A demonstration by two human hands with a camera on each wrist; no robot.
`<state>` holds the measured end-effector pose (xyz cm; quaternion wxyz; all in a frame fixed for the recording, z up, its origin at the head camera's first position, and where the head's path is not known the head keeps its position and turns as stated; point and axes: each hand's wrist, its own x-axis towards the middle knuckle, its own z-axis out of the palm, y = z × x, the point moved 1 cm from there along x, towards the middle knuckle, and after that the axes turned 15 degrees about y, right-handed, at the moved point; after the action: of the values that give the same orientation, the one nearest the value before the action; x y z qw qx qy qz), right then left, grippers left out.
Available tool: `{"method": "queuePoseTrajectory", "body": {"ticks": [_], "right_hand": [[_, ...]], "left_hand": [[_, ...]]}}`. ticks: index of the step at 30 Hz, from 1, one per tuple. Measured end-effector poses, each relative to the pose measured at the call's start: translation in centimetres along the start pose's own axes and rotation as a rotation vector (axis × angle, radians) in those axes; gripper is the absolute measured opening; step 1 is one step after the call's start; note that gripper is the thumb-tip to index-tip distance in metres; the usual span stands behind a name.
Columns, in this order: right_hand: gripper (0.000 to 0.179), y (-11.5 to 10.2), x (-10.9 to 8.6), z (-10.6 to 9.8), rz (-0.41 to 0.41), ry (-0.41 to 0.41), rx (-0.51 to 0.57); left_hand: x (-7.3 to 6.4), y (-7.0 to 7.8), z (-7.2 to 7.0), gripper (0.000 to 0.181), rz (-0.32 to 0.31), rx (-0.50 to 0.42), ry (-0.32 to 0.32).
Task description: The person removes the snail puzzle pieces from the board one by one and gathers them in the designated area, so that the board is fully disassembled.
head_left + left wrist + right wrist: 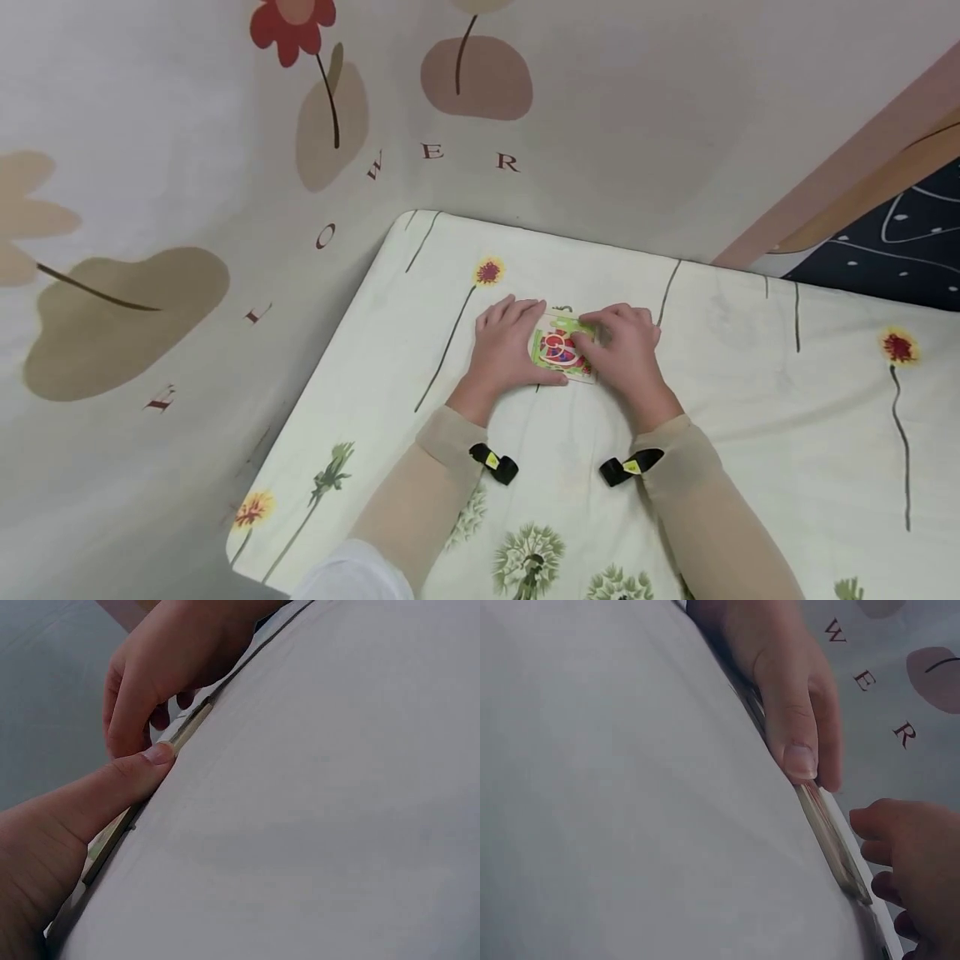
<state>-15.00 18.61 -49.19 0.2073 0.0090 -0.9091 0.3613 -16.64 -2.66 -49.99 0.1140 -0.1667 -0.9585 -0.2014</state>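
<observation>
On the bed-like surface lies a small, thin square picture board [558,352], printed in red, green and white. My left hand [508,346] grips it from the left: the thumb presses along its near edge and the fingers reach its far left corner. My right hand [626,343] is at the right side, thumb over the picture and index fingertip at the far right corner, the other fingers curled. In the left wrist view the thin edge of the board [112,844] shows beneath the left thumb. The right wrist view shows its layered, shiny edge [832,844].
A pale flower-printed sheet [780,467] covers the surface under both hands. A curtain-like wall [600,158] with flowers and letters rises behind and to the left. Dark patterned cloth [892,242] hangs at the far right. Black wrist cameras [495,463] sit on both sleeves.
</observation>
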Motion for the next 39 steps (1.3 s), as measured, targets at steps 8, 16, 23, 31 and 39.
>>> {"method": "queuePoseTrajectory", "body": {"ticks": [8, 16, 23, 31, 39], "right_hand": [[0.037, -1.4, 0.3, 1.0, 0.039, -0.073, -0.081], [0.036, -2.0, 0.4, 0.8, 0.093, -0.101, -0.154], [0.035, -2.1, 0.8, 0.7, 0.124, -0.158, -0.142], [0.033, -1.9, 1.2, 0.8, 0.102, -0.155, -0.099], [0.036, -1.8, 1.0, 0.7, 0.049, -0.111, -0.098]], "left_hand": [[-0.2, 0.1, -0.1, 0.127, 0.007, -0.014, 0.002], [-0.2, 0.2, -0.2, 0.126, 0.005, -0.013, 0.001], [-0.2, 0.0, -0.1, 0.125, 0.005, -0.023, 0.009], [-0.2, 0.0, 0.1, 0.125, 0.004, -0.042, 0.015], [-0.1, 0.0, 0.1, 0.125, 0.003, -0.024, 0.007]]}}
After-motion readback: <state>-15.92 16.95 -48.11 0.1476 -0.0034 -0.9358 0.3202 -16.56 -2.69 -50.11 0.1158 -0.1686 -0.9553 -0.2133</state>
